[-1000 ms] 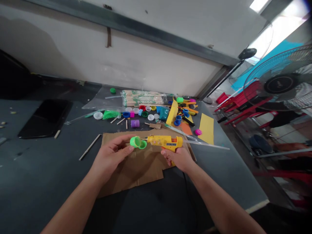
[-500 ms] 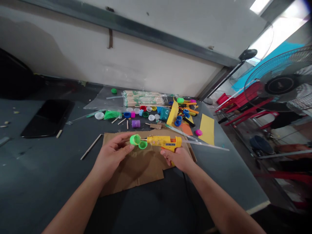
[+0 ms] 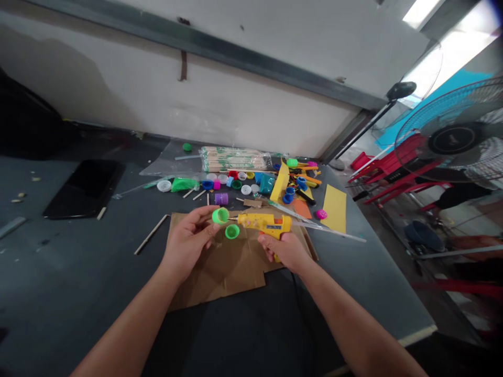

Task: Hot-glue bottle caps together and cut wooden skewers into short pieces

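Observation:
My left hand (image 3: 188,241) pinches a light green bottle cap (image 3: 220,215) above a sheet of brown cardboard (image 3: 231,267). My right hand (image 3: 285,251) grips the handle of a yellow hot glue gun (image 3: 264,222), whose nozzle points left at the held cap. A clear glue stick (image 3: 334,232) juts out of the gun's back to the right. A second, darker green cap (image 3: 232,231) lies open side up on the cardboard just below the nozzle.
Several coloured caps (image 3: 236,180), a bag of wooden sticks (image 3: 231,157), yellow paper strips (image 3: 334,207) and loose sticks lie behind the cardboard. A black phone (image 3: 84,188) rests at the left. A standing fan (image 3: 451,136) and red chairs are off the table's right edge.
My left hand has lifted the light green cap up and away from the darker cap, which now lies alone on the cardboard. The glue gun's nozzle follows the held cap.

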Motion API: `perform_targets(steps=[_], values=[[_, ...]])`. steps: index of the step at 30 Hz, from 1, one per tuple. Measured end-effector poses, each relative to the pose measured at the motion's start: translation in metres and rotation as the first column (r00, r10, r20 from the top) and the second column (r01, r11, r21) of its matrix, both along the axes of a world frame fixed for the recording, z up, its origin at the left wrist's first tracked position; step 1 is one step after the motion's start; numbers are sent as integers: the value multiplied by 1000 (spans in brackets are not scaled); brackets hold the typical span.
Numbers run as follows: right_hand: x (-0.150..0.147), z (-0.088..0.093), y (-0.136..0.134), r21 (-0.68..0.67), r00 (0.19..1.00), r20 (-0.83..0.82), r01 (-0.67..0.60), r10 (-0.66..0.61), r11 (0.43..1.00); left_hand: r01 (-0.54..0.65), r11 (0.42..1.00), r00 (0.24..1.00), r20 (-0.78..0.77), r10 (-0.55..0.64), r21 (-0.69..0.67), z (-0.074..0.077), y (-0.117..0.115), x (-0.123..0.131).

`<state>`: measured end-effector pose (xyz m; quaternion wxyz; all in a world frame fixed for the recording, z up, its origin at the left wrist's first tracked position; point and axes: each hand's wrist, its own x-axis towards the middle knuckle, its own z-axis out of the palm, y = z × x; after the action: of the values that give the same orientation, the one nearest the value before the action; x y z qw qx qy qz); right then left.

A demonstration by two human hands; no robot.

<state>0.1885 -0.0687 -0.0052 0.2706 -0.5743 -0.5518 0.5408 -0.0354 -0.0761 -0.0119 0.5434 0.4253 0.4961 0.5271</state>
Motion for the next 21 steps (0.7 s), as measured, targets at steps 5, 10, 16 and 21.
perform_targets(steps=[5,10,16,21], values=[[0,-1,0,5,1000,29,-2,2,1000,-22,999,1000,7,22,28,-3,5,3],[1,1,3,22,999,34,23,-24,999,-17,999,1000,18,16,51,-3,9,5],[-2,2,5,3,999,-3,49,-49,999,-5,999,1000,31,3,54,-3,10,6],[-3,1,5,11,999,-4,41,-41,999,-13,998,1000,4,13,56,-7,11,6]])
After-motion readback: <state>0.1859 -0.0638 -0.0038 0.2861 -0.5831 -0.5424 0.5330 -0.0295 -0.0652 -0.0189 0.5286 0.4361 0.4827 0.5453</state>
